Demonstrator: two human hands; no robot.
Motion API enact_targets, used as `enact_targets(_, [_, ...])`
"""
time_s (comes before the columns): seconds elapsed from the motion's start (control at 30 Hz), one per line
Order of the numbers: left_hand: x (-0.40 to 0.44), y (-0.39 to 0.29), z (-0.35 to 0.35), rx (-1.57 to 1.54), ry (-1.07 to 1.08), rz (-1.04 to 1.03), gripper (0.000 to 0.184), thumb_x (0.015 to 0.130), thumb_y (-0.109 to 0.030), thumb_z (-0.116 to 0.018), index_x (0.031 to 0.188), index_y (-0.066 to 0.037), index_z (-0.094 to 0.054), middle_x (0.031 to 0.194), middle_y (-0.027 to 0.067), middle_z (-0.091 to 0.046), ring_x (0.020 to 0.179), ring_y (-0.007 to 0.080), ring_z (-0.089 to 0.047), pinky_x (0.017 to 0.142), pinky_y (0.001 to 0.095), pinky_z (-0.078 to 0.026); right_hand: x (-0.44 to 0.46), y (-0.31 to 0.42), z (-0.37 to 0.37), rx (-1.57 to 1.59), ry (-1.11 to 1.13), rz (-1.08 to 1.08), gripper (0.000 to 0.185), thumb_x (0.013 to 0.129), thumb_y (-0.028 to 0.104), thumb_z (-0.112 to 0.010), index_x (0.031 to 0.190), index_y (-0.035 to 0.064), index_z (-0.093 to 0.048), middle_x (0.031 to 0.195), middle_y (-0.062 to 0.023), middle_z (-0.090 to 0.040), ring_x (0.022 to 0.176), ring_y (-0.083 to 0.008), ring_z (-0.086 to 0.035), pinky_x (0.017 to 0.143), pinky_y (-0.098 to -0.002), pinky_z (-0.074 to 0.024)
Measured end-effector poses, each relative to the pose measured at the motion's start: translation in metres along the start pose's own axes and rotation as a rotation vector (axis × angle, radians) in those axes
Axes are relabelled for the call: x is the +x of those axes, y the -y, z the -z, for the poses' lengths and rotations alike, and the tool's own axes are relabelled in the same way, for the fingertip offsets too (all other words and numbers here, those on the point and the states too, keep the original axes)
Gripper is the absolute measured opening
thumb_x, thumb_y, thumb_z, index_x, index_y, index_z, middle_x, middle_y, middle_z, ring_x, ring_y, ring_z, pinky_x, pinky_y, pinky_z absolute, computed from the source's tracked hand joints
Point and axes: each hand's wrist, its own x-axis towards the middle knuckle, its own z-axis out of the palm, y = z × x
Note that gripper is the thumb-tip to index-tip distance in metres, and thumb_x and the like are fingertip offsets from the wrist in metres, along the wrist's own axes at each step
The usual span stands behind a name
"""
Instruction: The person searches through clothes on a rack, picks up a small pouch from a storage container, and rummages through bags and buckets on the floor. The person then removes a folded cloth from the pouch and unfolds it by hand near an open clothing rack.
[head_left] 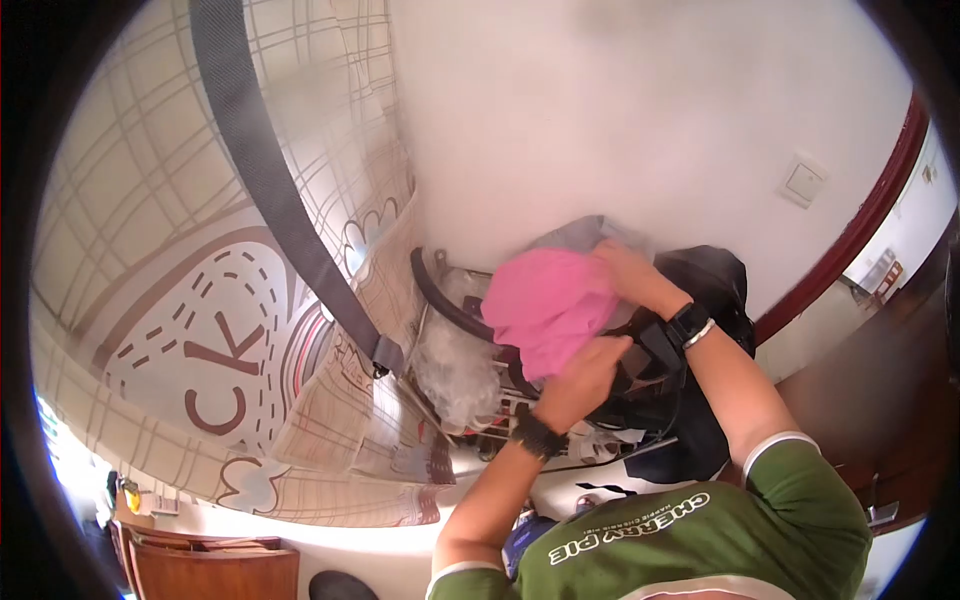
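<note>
Clock ref. = pink cloth point(540, 300), mid-view, bunched & held up between both hands. Listed L to R:

9 o'clock, far: patterned curtain point(150, 265); dark grey strap point(262, 170) hangs in front of it, 10 o'clock.
8 o'clock, near: crumpled clear plastic bag point(455, 380).
5 o'clock: L hand point(585, 383) — fingers curled, grasping cloth's lower edge; dark band point(538, 436) on wrist.
3 o'clock: R hand point(635, 277) — gripping cloth's R edge, fingertips partly hidden; watch point(688, 322) on wrist.
3 o'clock, beyond R wrist: black bag point(712, 275).
2 o'clock, far: wall switch point(803, 184).
</note>
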Motion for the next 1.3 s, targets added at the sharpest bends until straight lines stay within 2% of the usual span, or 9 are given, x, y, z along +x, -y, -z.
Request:
enact_targets(0.13, [-0.040, 0.035, 0.070, 0.307, -0.601, 0.402, 0.026, 0.082, -0.005, -0.058, 0.108, -0.002, -0.061, 0.098, 0.0137, -0.064, 0.084, 0.0292, -0.061, 0.075, 0.0373, -0.048, -0.011, -0.018, -0.004, 0.366, -0.122, -0.023, 0.026, 0.087, 0.019, -0.056, 0.105, 0.0006, -0.059, 0.102, -0.0140, -0.059, 0.097, -0.0287, -0.056, 0.088, -0.0355, -0.0432])
enact_targets(0.2, [-0.070, 0.105, 0.101, 0.542, -0.620, 0.688, 0.036, 0.080, -0.014, -0.064, 0.113, -0.002, -0.057, 0.102, 0.0181, -0.058, 0.096, 0.0335, -0.055, 0.086, 0.0434, -0.043, -0.016, -0.023, -0.002, 0.455, -0.135, -0.094, 0.023, 0.085, 0.014, -0.055, 0.103, 0.0002, -0.061, 0.101, -0.0120, -0.061, 0.099, -0.0236, -0.058, 0.088, -0.0316, -0.0437])
enact_targets(0.3, [-0.079, 0.135, 0.092, 1.040, -0.237, 0.494, 0.064, 0.073, -0.020, -0.073, 0.128, -0.002, -0.046, 0.105, 0.0202, -0.055, 0.100, 0.0354, -0.053, 0.091, 0.0445, -0.040, -0.025, -0.029, -0.001, 0.697, -0.120, -0.131, 0.027, 0.090, 0.014, -0.051, 0.112, 0.0007, -0.060, 0.111, -0.0075, -0.060, 0.104, -0.0183, -0.055, 0.092, -0.0300, -0.0427])
enact_targets(0.4, [-0.066, 0.140, 0.086, 1.022, -0.154, 0.767, 0.087, 0.065, -0.026, -0.080, 0.136, -0.001, -0.036, 0.106, 0.0190, -0.055, 0.102, 0.0360, -0.053, 0.090, 0.0439, -0.042, -0.027, -0.027, 0.004, 0.777, -0.071, -0.221, 0.031, 0.095, 0.017, -0.049, 0.120, 0.0013, -0.056, 0.118, -0.0065, -0.057, 0.109, -0.0159, -0.052, 0.095, -0.0293, -0.0412])
enact_targets(0.7, [-0.081, 0.182, 0.084, 0.944, -0.230, 1.047, 0.047, 0.075, -0.018, -0.062, 0.119, -0.007, -0.050, 0.083, 0.0175, -0.063, 0.077, 0.0375, -0.064, 0.067, 0.0464, -0.052, -0.033, -0.026, 0.003, 0.771, -0.130, -0.181, 0.031, 0.098, 0.024, -0.046, 0.115, 0.0010, -0.057, 0.106, -0.0043, -0.059, 0.098, -0.0119, -0.052, 0.089, -0.0266, -0.0413])
enact_targets(0.83, [-0.086, 0.182, 0.088, 0.818, -0.405, 1.152, 0.045, 0.073, -0.019, -0.063, 0.117, -0.011, -0.055, 0.097, 0.0193, -0.063, 0.088, 0.0404, -0.061, 0.076, 0.0478, -0.050, -0.038, -0.038, -0.002, 1.071, -0.104, -0.297, 0.032, 0.098, 0.024, -0.046, 0.117, 0.0005, -0.056, 0.109, -0.0053, -0.059, 0.101, -0.0125, -0.053, 0.090, -0.0271, -0.0419])
enact_targets(1.13, [-0.056, 0.119, 0.053, 0.842, -0.191, 0.420, 0.043, 0.080, -0.015, -0.056, 0.122, -0.009, -0.053, 0.121, 0.0123, -0.054, 0.117, 0.0302, -0.049, 0.100, 0.0593, -0.027, -0.040, -0.035, -0.001, 1.150, -0.124, -0.446, 0.030, 0.097, 0.025, -0.048, 0.116, 0.0030, -0.054, 0.112, -0.0058, -0.059, 0.101, -0.0129, -0.055, 0.089, -0.0289, -0.0454])
enact_targets(1.23, [-0.041, 0.122, 0.023, 0.957, 0.352, 0.614, 0.047, 0.085, -0.017, -0.050, 0.132, -0.013, -0.045, 0.128, 0.0083, -0.053, 0.122, 0.0288, -0.045, 0.105, 0.0620, -0.018, -0.036, -0.049, -0.008, 1.212, -0.110, -0.379, 0.029, 0.097, 0.024, -0.048, 0.116, 0.0037, -0.054, 0.112, -0.0055, -0.059, 0.103, -0.0129, -0.055, 0.090, -0.0297, -0.0459])
enact_targets(1.3, [-0.041, 0.134, 0.012, 0.705, 0.175, 0.519, 0.041, 0.086, -0.024, -0.049, 0.126, -0.014, -0.053, 0.123, 0.0096, -0.056, 0.122, 0.0284, -0.046, 0.105, 0.0657, -0.011, -0.034, -0.024, 0.004, 1.132, -0.131, -0.406, 0.029, 0.096, 0.024, -0.049, 0.116, 0.0038, -0.054, 0.111, -0.0052, -0.059, 0.103, -0.0131, -0.055, 0.090, -0.0303, -0.0460])
